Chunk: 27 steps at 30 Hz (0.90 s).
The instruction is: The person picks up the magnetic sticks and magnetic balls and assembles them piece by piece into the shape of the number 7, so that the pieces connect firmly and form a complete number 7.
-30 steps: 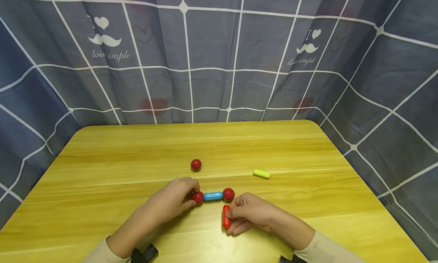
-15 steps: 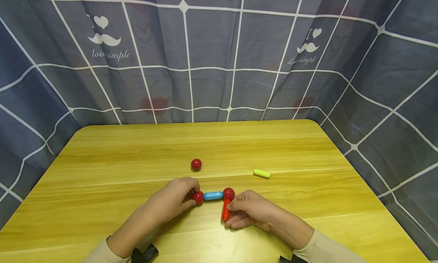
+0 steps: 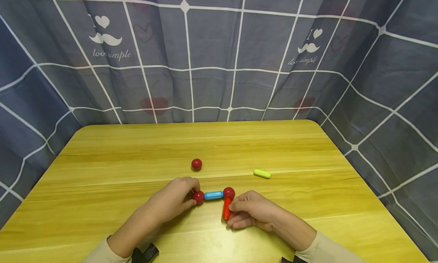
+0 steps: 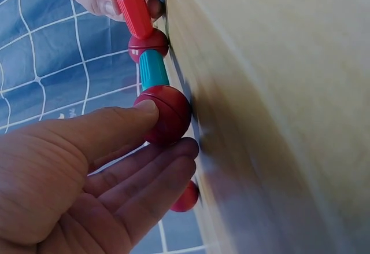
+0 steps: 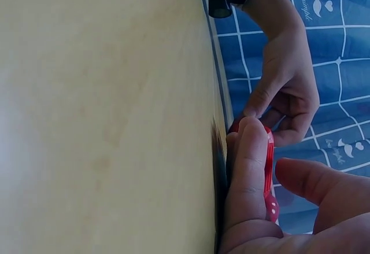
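A short chain lies on the wooden table point(image 3: 102, 179): a red ball point(image 3: 198, 197), a blue rod point(image 3: 213, 195) and a second red ball point(image 3: 229, 193). My left hand point(image 3: 178, 198) pinches the left ball between thumb and fingers; the left wrist view shows that ball point(image 4: 163, 114) in the pinch. My right hand point(image 3: 248, 209) holds a red rod point(image 3: 226, 210) with its far end against the right ball. In the right wrist view the red rod point(image 5: 269, 173) shows between my fingers.
A loose red ball point(image 3: 196, 164) sits beyond the chain toward the table's middle. A yellow-green rod point(image 3: 261, 174) lies to the right. A blue checked curtain point(image 3: 219, 53) closes off the back and both sides of the table.
My right hand has moved the red rod up from beside the chain until its end meets the right red ball. The left hand has stayed on the left ball.
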{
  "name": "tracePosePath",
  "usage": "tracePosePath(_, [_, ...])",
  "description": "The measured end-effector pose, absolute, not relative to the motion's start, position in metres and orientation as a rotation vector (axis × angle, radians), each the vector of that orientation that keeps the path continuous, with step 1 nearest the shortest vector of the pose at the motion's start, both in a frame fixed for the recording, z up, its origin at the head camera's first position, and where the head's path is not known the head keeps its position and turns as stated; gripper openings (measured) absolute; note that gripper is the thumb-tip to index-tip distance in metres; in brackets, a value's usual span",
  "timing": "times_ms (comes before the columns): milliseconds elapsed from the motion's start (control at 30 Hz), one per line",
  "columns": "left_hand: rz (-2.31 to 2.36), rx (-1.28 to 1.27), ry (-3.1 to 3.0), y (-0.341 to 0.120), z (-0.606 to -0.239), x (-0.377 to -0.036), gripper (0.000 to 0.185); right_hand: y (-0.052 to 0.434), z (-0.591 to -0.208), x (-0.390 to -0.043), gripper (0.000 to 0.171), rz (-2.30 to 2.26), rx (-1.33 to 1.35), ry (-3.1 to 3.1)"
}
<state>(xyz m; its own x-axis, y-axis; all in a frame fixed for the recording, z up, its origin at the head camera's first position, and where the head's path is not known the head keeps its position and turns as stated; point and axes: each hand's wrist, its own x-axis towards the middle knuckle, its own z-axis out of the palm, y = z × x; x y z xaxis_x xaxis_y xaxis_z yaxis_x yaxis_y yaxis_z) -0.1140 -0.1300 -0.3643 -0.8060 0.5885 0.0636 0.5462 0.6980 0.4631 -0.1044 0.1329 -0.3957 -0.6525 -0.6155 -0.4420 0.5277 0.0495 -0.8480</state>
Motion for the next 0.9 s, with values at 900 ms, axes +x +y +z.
tracePosePath(900, [0.722, 0.934, 2.807, -0.129, -0.364, -0.114, 0.011, 0.149, -0.397, -0.1, 0.033, -1.721, -0.155, 1.531])
